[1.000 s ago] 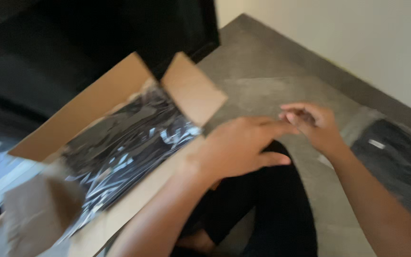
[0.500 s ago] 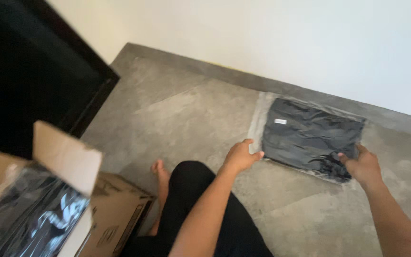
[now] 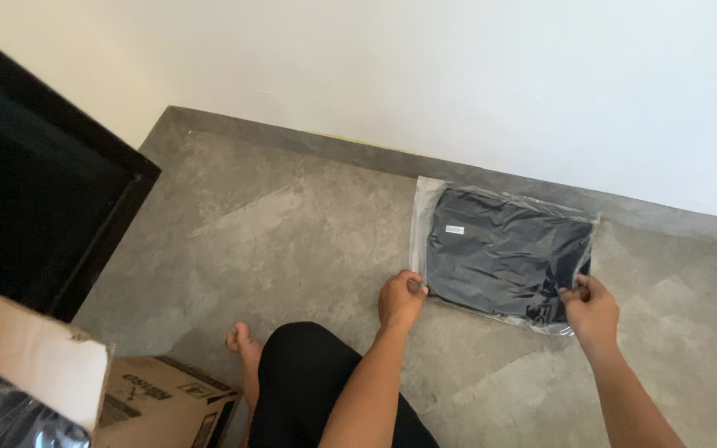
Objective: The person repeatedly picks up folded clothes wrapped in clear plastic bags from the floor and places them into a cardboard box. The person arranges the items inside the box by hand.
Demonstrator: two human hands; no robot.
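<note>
A clear bag of folded dark clothing (image 3: 504,257) lies flat on the grey floor (image 3: 292,241) by the wall, my left hand (image 3: 400,300) pinching its near-left corner, my right hand (image 3: 591,305) its near-right; more bagged pieces wait in the cardboard box (image 3: 68,390).

Clear garment bag (image 3: 504,255), cardboard box (image 3: 139,398)

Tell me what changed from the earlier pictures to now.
A second ago both hands met in front of the open cardboard box. The view then swung right, and the left hand and right hand now pinch the near corners of a clear bag with dark folded clothing on the grey floor. Over the last half second that grip is unchanged.
</note>
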